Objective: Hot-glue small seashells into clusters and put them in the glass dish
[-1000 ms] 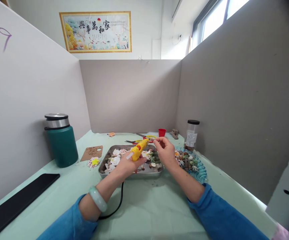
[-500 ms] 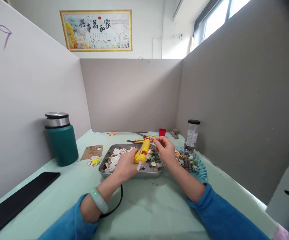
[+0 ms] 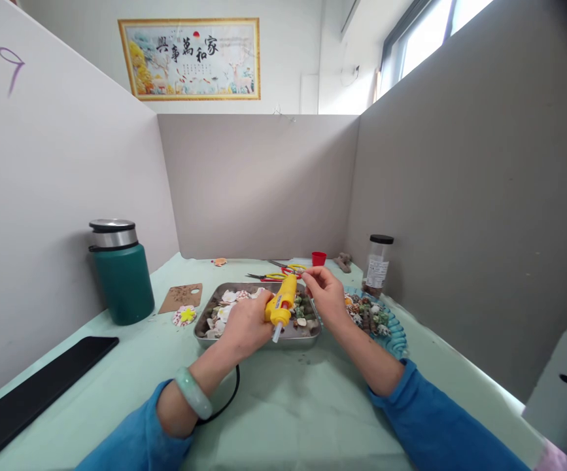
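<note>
1. Black flat slab (image 3: 42, 386): lies at the far left of the pale green table (image 3: 293, 418).
2. Dark green insulated flask with a steel lid (image 3: 121, 275): stands upright against the left partition.
3. Left hand (image 3: 246, 324): the fingers are curled tight round the glue gun's handle, over the near edge of the rectangular steel tray of shells (image 3: 258, 341).
4. Yellow plastic glue gun (image 3: 282, 305): a stubby body, tilted. Its nozzle points away towards the right hand. A pale glue stick juts from the near end, and a black cord (image 3: 229, 402) trails under the left wrist. It is held above the tray, between the two hands.
5. Right hand (image 3: 327, 297): thumb and forefinger are pinched together just beside the nozzle. Whatever sits between them is too small to make out.
6. Blue scalloped plate of shells (image 3: 397, 337): sits to the right of the tray.
7. Clear jar with a black lid (image 3: 377, 265): stands upright behind the plate.
</note>
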A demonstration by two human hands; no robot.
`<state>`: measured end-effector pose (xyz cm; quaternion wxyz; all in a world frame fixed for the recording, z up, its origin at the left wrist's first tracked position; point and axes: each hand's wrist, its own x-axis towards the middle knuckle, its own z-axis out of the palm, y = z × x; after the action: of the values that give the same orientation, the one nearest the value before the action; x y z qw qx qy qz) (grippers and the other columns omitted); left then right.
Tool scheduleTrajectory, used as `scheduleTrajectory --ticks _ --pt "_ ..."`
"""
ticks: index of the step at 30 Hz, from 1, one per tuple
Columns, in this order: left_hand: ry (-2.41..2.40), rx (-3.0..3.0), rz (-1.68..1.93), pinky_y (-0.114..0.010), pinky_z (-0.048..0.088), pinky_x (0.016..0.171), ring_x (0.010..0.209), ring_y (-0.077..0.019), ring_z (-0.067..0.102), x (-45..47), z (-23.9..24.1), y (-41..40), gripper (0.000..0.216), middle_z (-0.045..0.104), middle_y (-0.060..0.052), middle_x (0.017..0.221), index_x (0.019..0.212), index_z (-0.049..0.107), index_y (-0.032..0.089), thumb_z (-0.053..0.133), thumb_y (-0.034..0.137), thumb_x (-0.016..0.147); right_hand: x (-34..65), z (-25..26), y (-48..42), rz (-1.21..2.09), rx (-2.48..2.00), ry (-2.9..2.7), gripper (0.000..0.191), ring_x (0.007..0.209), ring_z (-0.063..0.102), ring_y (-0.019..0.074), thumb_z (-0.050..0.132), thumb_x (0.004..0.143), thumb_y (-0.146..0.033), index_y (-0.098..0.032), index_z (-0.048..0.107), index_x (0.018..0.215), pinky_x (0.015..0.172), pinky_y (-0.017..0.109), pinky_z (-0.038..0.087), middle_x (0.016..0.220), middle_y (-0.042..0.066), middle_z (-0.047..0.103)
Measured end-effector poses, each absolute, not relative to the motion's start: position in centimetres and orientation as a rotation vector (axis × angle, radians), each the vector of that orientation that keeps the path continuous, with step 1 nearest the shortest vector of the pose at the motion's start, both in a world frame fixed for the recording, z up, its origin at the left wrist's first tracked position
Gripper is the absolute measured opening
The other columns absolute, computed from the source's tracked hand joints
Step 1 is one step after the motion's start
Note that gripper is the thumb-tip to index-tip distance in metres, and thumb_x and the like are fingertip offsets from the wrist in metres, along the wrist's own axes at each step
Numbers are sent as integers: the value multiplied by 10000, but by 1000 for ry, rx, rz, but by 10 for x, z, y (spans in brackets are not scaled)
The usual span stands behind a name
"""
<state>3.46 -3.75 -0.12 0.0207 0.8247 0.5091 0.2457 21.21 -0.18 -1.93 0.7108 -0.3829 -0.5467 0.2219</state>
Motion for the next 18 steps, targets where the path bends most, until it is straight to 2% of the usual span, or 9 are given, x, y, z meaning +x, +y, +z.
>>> scheduleTrajectory --ticks 18 --pt "1545 2575 802 -260 329 608 764 -236 615 31 -2 -36 311 679 -55 827 1005 571 237 551 208 696 214 -20 -2 444 -865 -1229 179 524 481 117 588 743 -378 -206 599 791 490 245 416 675 -8 569"
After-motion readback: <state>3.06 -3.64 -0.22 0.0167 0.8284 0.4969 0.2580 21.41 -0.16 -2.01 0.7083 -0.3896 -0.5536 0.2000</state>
